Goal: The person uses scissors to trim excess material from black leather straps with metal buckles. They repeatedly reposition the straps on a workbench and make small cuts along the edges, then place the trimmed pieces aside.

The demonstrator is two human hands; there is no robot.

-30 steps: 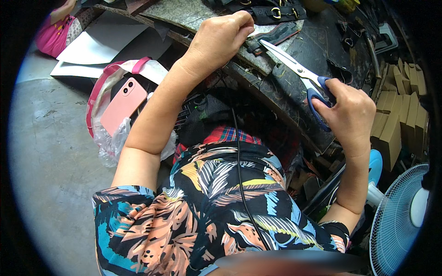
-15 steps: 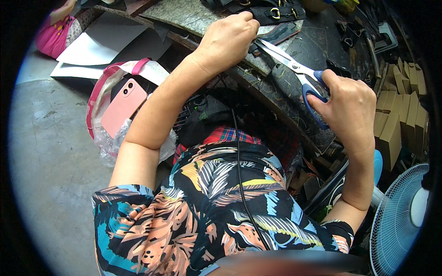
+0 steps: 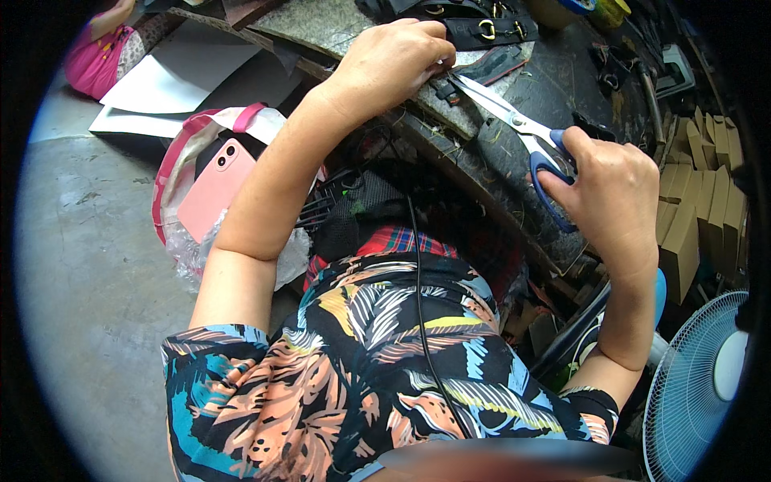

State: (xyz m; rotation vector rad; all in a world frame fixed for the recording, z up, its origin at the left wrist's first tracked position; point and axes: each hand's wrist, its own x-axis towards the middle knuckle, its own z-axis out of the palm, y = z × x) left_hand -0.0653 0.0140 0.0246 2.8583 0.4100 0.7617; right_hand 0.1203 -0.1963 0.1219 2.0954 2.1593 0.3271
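My right hand grips a pair of scissors with blue handles, thumb through one loop. Their silver blades point up and left, with the tips close to my left fingertips. My left hand is closed in a pinch over the edge of the worktable; what lies between its fingers is mostly hidden. Beside its knuckles a black strap with brass-coloured buckles runs off to the right. A second dark strap piece with a reddish edge rests just below that one, behind the blades.
The worktable has a worn stone-like slab and a dark surface. A pink phone lies in a pink-and-white bag at left, near white sheets. Brown cardboard pieces and a fan stand at right. A person in pink is at far left.
My left hand has turned slightly, its fingertips showing more beside the blades. The scissors remain in my right hand, almost in the same place. The whole view has shifted a little.
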